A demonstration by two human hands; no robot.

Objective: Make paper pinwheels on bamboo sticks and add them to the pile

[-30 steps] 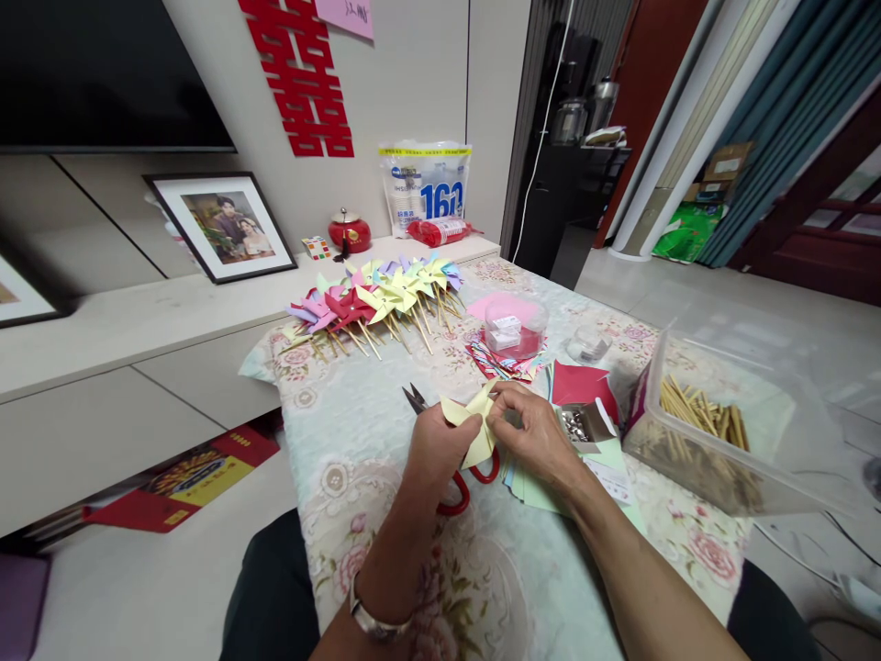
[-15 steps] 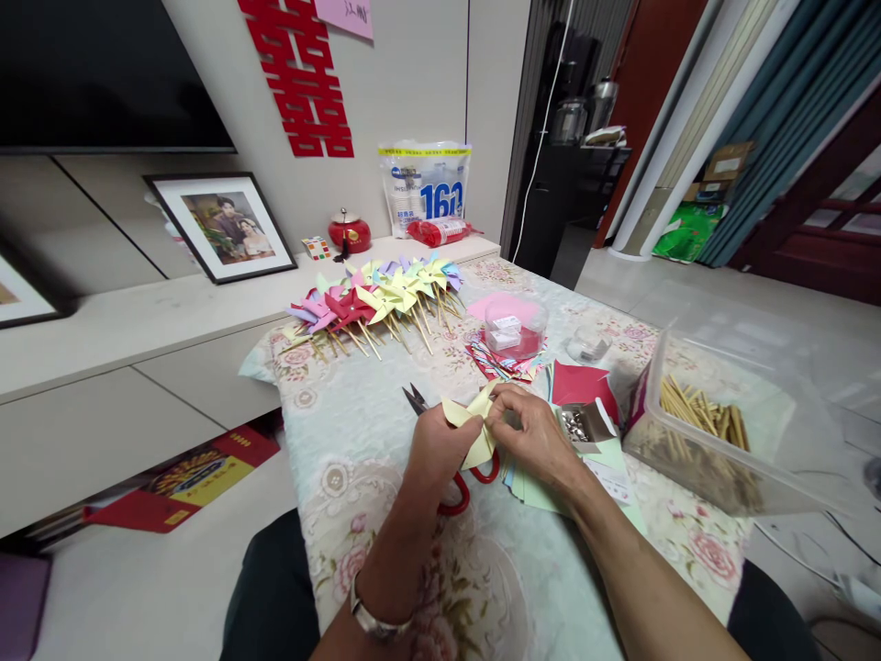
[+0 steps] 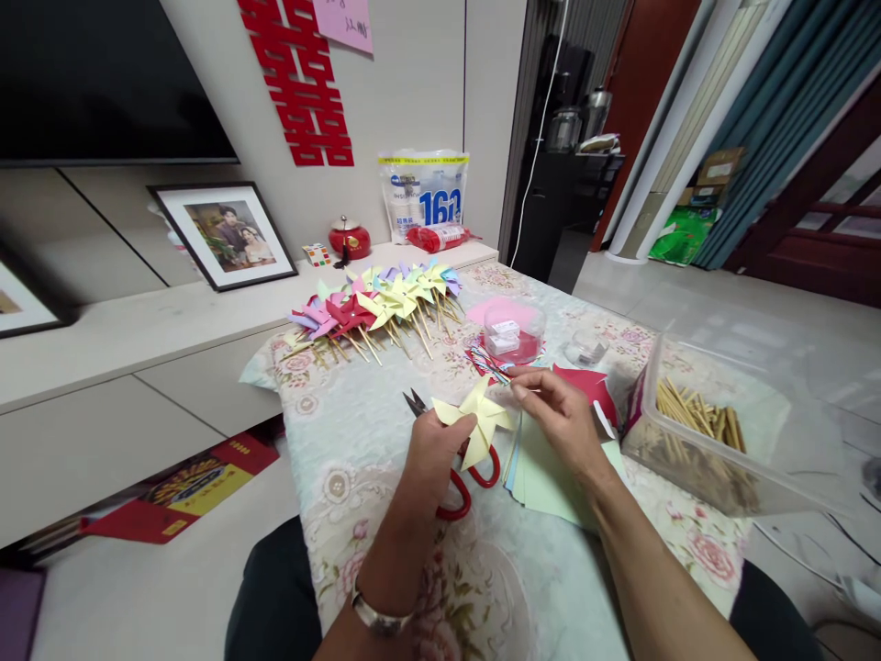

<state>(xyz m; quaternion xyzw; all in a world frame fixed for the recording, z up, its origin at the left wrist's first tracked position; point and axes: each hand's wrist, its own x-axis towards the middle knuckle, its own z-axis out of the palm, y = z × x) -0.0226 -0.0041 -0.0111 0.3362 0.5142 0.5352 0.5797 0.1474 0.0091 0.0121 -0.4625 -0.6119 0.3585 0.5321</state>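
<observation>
My left hand (image 3: 437, 450) pinches a pale yellow paper pinwheel (image 3: 483, 418) at its centre, the thumb lying on top. The pinwheel's points are folded inward and it has no stick on it. Red-handled scissors (image 3: 454, 509) lie on the tablecloth under that hand and the paper, blades pointing away. My right hand (image 3: 561, 422) hovers right of the pinwheel, apart from it, its thumb and fingertips drawn together. Whatever may be between those fingertips is too small to make out. Beneath it lies a stack of pale green paper (image 3: 551, 477); the hand hides most of the small box of metal fasteners.
Finished pinwheels (image 3: 385, 303) on sticks lie at the back left. A round clear container (image 3: 513, 330) stands on coloured paper. At the right is a plastic bin (image 3: 688, 459) of sticks (image 3: 708, 413). Red paper (image 3: 588, 390) and a small clear dish (image 3: 585, 347) lie nearby.
My right hand has come off the yellow paper and moved right. The pinwheel now faces up with its points spread, still in my left hand. The fastener box is now mostly covered.
</observation>
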